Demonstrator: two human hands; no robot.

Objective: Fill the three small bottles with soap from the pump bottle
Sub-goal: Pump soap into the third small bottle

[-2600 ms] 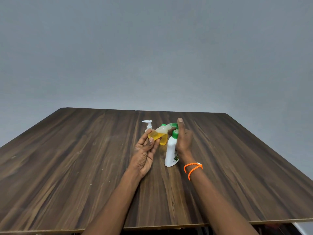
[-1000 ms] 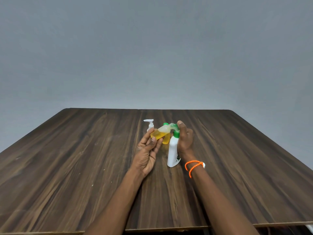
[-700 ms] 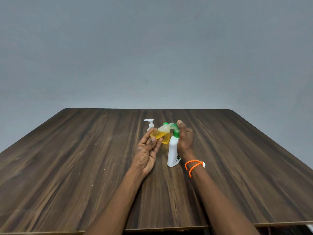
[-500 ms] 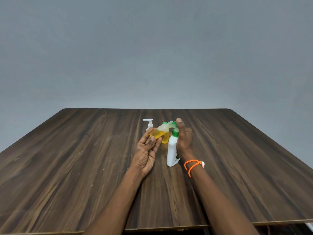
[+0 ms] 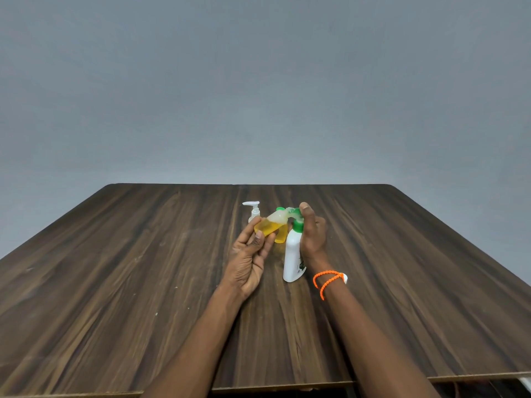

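A white pump bottle (image 5: 292, 259) with a green pump head stands mid-table. My right hand (image 5: 313, 235) grips its top from the right, thumb raised over the pump head. My left hand (image 5: 248, 259) holds a small clear bottle (image 5: 270, 225) partly full of yellow soap, tilted with its mouth at the green nozzle. Just behind it stands a second small bottle (image 5: 282, 236) of yellow soap with a green cap. A third small bottle (image 5: 254, 211) with a white pump top stands to the left, its lower part hidden by my left fingers.
The dark wooden table (image 5: 143, 282) reaches a plain grey wall at the back. Its front edge runs along the bottom of the view. An orange beaded band (image 5: 327, 280) circles my right wrist.
Both hands keep their hold. The small bottle stays tilted at the nozzle, and the pump bottle has shifted only slightly.
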